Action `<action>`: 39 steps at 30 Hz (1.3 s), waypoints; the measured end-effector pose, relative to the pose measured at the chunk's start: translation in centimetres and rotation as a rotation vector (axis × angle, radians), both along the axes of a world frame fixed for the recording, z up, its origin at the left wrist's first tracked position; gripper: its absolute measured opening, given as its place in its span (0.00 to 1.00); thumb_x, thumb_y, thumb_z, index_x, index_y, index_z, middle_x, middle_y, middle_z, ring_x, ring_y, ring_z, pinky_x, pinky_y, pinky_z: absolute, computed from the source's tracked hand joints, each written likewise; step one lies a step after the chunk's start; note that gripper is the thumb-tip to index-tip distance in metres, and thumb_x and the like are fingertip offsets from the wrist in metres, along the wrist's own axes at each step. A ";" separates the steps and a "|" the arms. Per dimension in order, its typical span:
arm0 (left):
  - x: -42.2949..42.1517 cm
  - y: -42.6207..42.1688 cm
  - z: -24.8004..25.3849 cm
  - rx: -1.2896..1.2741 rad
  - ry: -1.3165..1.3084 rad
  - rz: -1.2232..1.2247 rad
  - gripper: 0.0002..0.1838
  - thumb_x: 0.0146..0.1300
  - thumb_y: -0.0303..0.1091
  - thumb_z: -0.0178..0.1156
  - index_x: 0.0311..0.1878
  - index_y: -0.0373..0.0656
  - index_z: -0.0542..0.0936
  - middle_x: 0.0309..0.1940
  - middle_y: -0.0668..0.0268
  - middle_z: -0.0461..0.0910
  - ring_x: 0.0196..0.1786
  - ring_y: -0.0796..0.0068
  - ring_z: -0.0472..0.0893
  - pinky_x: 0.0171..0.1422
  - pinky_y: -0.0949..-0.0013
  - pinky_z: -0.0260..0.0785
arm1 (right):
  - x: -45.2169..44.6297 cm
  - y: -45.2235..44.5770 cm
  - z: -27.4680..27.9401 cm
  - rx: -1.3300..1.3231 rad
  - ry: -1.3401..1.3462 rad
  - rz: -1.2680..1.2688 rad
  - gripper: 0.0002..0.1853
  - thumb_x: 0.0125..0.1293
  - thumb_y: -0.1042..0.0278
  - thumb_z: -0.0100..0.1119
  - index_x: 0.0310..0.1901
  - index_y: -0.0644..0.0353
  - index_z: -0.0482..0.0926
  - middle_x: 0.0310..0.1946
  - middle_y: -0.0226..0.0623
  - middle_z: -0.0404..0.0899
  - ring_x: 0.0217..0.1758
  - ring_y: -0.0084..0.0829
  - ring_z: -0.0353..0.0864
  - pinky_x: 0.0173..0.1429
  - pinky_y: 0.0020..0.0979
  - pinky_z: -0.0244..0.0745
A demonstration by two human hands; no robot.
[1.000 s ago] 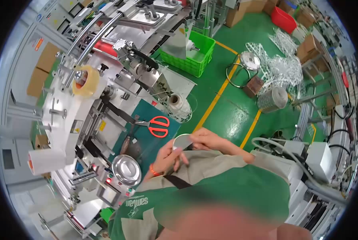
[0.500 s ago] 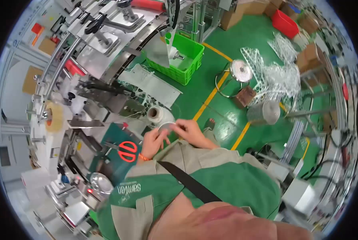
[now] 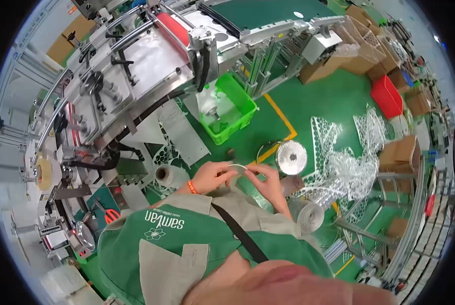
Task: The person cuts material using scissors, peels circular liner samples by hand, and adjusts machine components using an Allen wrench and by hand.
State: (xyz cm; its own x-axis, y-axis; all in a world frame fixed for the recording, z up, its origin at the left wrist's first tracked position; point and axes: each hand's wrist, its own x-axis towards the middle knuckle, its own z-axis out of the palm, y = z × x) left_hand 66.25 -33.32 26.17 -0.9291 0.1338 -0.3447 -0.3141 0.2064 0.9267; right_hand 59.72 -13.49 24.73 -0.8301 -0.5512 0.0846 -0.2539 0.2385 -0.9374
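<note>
A thin round disc (image 3: 237, 166), pale at its curved rim, is held up between my two hands in front of my apron. My left hand (image 3: 213, 177), with an orange wristband, pinches its left side between thumb and fingers. My right hand (image 3: 267, 182) grips the opposite side, thumb towards me. The disc is tilted nearly edge-on, so its face is mostly hidden and I cannot tell its material. Close by on the left stands a white roll (image 3: 170, 177) with a brown core.
Ahead is a green crate (image 3: 227, 114) holding a metal part. A round-topped metal stool (image 3: 291, 157) stands to the right, near punched plastic scrap (image 3: 347, 165). Machinery with a red roller (image 3: 174, 29) lines the left. Orange-handled scissors (image 3: 111, 216) lie at lower left.
My view has turned to the left-front, so the machine and conveyor show more. Both hands, still holding the disc, appear further right; the disc has tilted from face-visible to nearly edge-on.
</note>
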 end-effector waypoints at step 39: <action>-63.5 -27.9 -1.5 -1.349 -0.653 0.809 0.28 0.53 0.58 0.59 0.38 0.38 0.74 0.30 0.56 0.81 0.33 0.56 0.81 0.37 0.59 0.74 | -84.0 -43.2 5.9 -0.103 0.141 0.978 0.12 0.59 0.66 0.62 0.43 0.61 0.81 0.25 0.26 0.77 0.26 0.14 0.69 0.30 0.19 0.65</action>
